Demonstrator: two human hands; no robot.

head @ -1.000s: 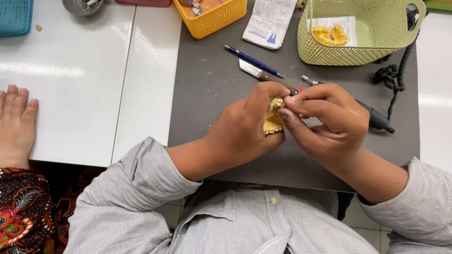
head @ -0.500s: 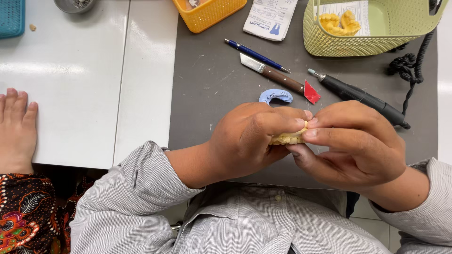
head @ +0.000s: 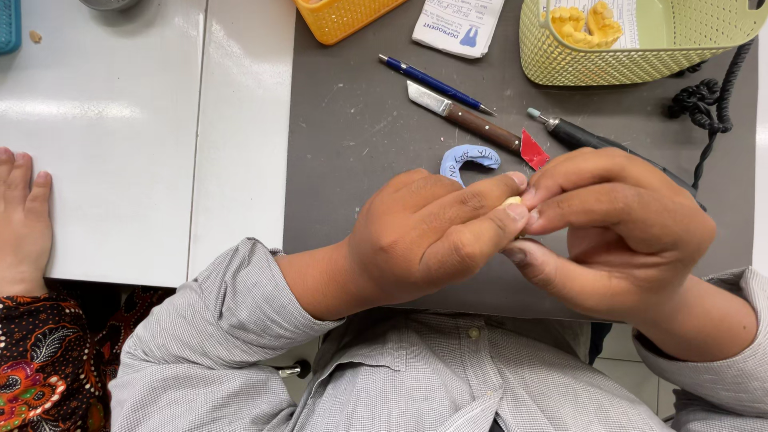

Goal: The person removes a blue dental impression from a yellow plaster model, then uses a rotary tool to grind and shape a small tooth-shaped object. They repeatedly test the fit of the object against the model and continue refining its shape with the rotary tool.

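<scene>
A small pale yellow lump (head: pixel 512 202) sits pinched between the two hands, just above the near edge of the dark grey mat (head: pixel 360 128). Only a tiny bit of it peeks out, so its shape cannot be told. The left hand (head: pixel 432 236) is curled shut around it, with its thumb and first finger pressing on the lump. The right hand (head: pixel 616 228) is closed on it too, and its fingertips meet those of the left hand.

Just behind the hands lies a curved light blue wax piece (head: pixel 468 158) with writing on it. Near it lie a knife with a brown wooden handle and a red tip (head: pixel 476 126), a blue pen (head: pixel 436 83) and a black hand drill tool (head: pixel 588 138) with a black cord (head: pixel 704 100). Farther back stands a pale green woven basket (head: pixel 632 60) holding yellow tooth moulds (head: pixel 584 24). Beside it are a white paper slip (head: pixel 460 24) and an orange basket (head: pixel 344 16). Another person's hand (head: pixel 22 216) rests flat on the white table (head: pixel 128 144), well apart.
</scene>
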